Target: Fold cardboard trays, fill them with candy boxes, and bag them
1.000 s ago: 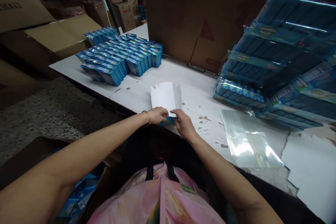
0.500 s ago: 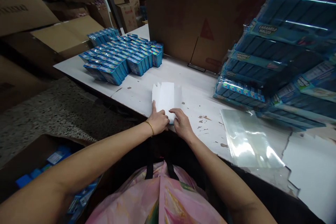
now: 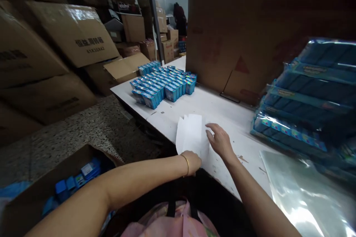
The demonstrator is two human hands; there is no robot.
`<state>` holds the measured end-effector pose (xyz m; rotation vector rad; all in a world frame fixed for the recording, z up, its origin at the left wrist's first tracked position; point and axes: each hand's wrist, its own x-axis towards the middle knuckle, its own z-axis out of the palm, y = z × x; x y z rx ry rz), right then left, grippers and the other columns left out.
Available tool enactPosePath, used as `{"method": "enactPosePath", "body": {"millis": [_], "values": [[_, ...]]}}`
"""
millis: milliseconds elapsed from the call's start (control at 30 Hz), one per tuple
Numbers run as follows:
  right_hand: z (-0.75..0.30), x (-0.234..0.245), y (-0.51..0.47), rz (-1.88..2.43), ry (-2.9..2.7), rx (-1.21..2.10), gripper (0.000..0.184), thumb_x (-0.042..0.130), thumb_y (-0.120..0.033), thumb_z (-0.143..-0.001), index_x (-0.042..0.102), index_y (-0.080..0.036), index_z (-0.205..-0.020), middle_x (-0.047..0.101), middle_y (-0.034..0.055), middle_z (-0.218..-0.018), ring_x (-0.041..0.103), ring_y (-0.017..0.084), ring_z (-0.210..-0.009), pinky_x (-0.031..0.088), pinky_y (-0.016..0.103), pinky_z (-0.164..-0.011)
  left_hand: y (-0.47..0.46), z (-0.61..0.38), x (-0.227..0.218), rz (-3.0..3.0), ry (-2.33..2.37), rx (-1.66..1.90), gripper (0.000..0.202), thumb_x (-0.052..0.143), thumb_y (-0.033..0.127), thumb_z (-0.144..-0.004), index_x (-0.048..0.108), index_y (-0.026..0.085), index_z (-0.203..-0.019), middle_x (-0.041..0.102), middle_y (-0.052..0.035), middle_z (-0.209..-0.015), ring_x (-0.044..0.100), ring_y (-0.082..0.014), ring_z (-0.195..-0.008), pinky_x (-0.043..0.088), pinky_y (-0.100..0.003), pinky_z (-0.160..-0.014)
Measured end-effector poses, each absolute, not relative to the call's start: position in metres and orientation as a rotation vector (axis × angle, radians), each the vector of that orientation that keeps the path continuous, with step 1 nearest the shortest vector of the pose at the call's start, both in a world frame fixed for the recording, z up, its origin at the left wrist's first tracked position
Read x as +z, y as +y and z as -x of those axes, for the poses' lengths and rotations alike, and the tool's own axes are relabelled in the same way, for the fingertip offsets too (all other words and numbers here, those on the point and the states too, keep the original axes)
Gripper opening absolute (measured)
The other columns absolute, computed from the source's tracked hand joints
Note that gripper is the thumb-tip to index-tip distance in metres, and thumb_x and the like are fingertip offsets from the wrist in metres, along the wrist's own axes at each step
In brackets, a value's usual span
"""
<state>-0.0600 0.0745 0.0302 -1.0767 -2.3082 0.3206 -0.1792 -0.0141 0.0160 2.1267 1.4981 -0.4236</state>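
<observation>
A white cardboard blank (image 3: 190, 133) with notched flaps at its far end lies at the near edge of the table. My left hand (image 3: 191, 162), a gold bangle at its wrist, is closed on the near end of the blank, its fingertips partly hidden. Beside the right side of the blank, my right hand (image 3: 219, 139) hovers with thumb and forefinger apart and nothing visible between them. Beyond the blank, rows of small blue boxes (image 3: 167, 85) stand packed together on the white table (image 3: 172, 114).
Film-wrapped blue display packs (image 3: 294, 96) are stacked at the right, with clear plastic sleeves (image 3: 294, 181) before them. A large carton (image 3: 217, 26) walls off the table's back. An open carton (image 3: 91, 152) of blue packs stands low left. A person (image 3: 180, 16) is far behind.
My view has swung left and up. My left hand has closed at the near end of the blank; my right hand has moved away from its middle to its right side.
</observation>
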Motion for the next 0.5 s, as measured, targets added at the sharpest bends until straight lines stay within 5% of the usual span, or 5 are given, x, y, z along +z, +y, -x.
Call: {"method": "enactPosePath", "body": {"millis": [100, 200, 267, 400, 500], "values": [[0.083, 0.021, 0.123, 1.384, -2.351, 0.243, 0.037, 0.054, -0.028, -0.075, 0.051, -0.017, -0.111, 0.052, 0.0138, -0.115, 0.051, 0.025, -0.1, 0.043, 0.036, -0.077, -0.012, 0.195, 0.031, -2.206, 1.593, -0.36, 0.036, 0.058, 0.047, -0.068, 0.064, 0.014, -0.08, 0.063, -0.0159, -0.086, 0.06, -0.0291, -0.081, 0.047, -0.041, -0.069], [0.096, 0.002, 0.154, 1.714, -2.392, 0.411, 0.037, 0.06, -0.029, -0.068, 0.056, -0.013, -0.101, 0.057, 0.0177, -0.105, 0.056, 0.026, -0.091, 0.044, 0.036, -0.07, 0.022, 0.23, 0.046, -2.251, 1.944, 0.097, 0.036, 0.041, 0.043, -0.081, 0.059, 0.015, -0.095, 0.058, -0.0145, -0.102, 0.052, -0.0271, -0.101, 0.041, -0.041, -0.084], [0.099, -0.01, 0.158, 1.743, -2.424, 0.535, 0.026, 0.06, -0.026, -0.066, 0.061, -0.013, -0.09, 0.062, 0.015, -0.093, 0.059, 0.025, -0.084, 0.044, 0.033, -0.068, 0.055, 0.257, 0.047, -1.995, 2.2, 0.301, 0.039, 0.047, 0.041, -0.078, 0.053, 0.014, -0.106, 0.052, -0.0152, -0.113, 0.046, -0.0268, -0.11, 0.039, -0.039, -0.089], [0.093, -0.024, 0.133, 1.612, -2.462, 0.669, 0.018, 0.055, -0.018, -0.067, 0.064, -0.022, -0.082, 0.067, 0.0033, -0.084, 0.061, 0.018, -0.079, 0.045, 0.025, -0.067, 0.092, 0.293, 0.019, -1.577, 2.212, 0.309, 0.04, 0.068, 0.03, -0.059, 0.058, 0.012, -0.093, 0.062, -0.0112, -0.093, 0.058, -0.0216, -0.089, 0.047, -0.028, -0.075], [0.084, -0.026, 0.102, 1.52, -2.409, 0.721, 0.026, 0.047, -0.013, -0.07, 0.063, -0.026, -0.086, 0.067, -0.0017, -0.086, 0.06, 0.015, -0.083, 0.044, 0.023, -0.071, 0.081, 0.299, -0.011, -1.496, 2.101, 0.381, 0.027, 0.064, 0.017, -0.061, 0.059, 0.014, -0.088, 0.065, -0.0045, -0.078, 0.061, -0.0142, -0.072, 0.048, -0.022, -0.063]]}}
